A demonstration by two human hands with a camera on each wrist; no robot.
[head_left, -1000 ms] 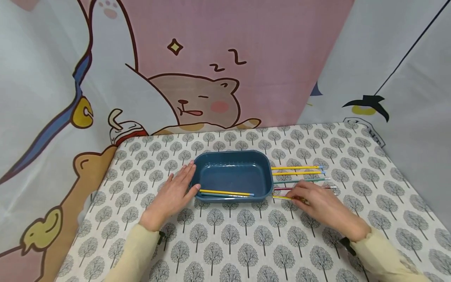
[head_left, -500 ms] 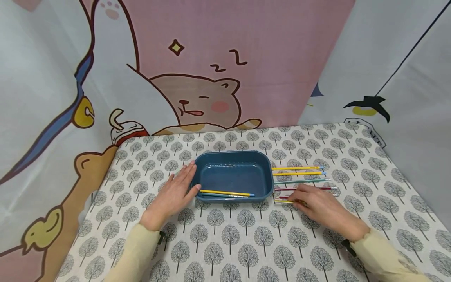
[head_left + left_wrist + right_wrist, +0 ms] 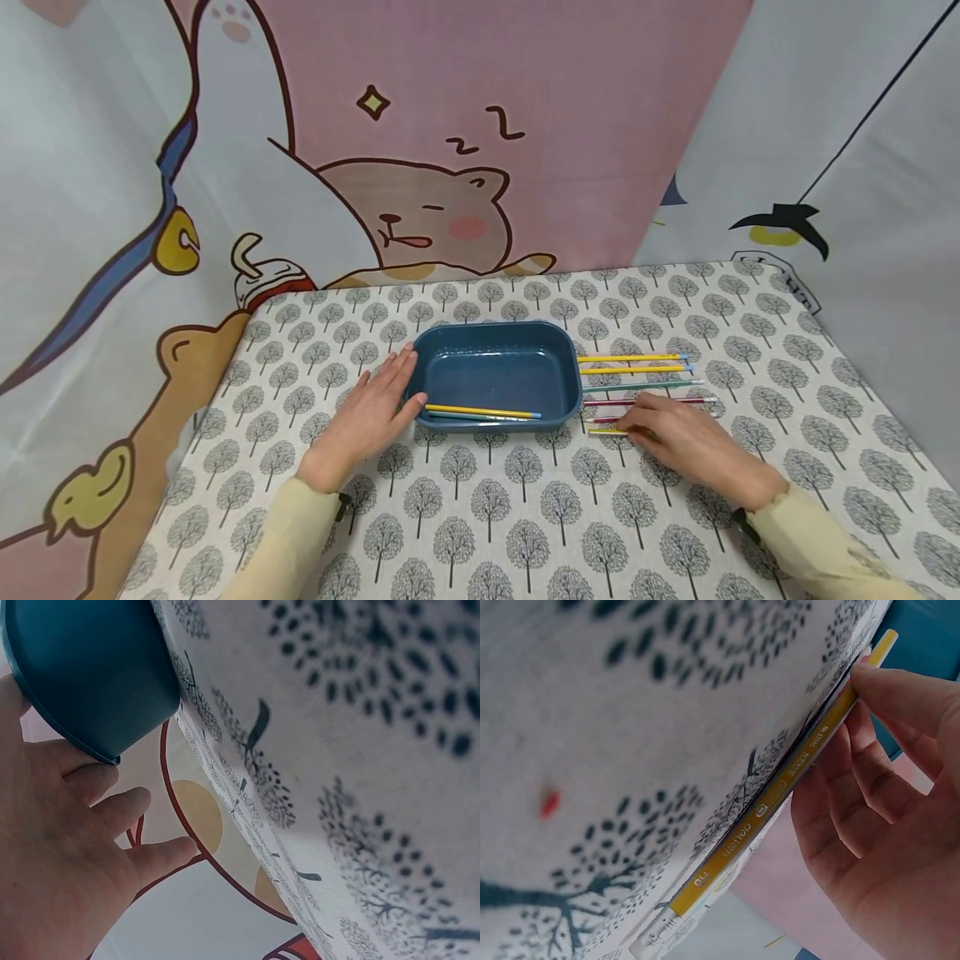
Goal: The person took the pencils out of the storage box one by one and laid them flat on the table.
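Note:
A blue rectangular bin (image 3: 491, 375) stands on the table. My left hand (image 3: 367, 417) touches its left rim, fingers extended; the left wrist view shows that hand (image 3: 75, 825) beside the bin's wall (image 3: 97, 675). Inside the bin, along the near side, lie a yellow pencil (image 3: 480, 411) and a green one beside it. To the right of the bin, my right hand (image 3: 675, 437) pinches another yellow pencil (image 3: 606, 432) low over the cloth. In the right wrist view, thumb and fingers grip this pencil (image 3: 765, 799) towards one end, its eraser end (image 3: 656, 934) pointing away.
Right of the bin, several pencils lie roughly parallel: two yellow (image 3: 637, 369), a green (image 3: 645, 386), and dark red ones (image 3: 600, 402), one partly behind my right hand. A tree-print cloth (image 3: 487, 500) covers the table. Cartoon-print curtains (image 3: 585, 125) hang behind.
My right hand has drawn the yellow pencil slightly towards me and right, apart from the dark red one beside it. The left hand and bin have stayed in place.

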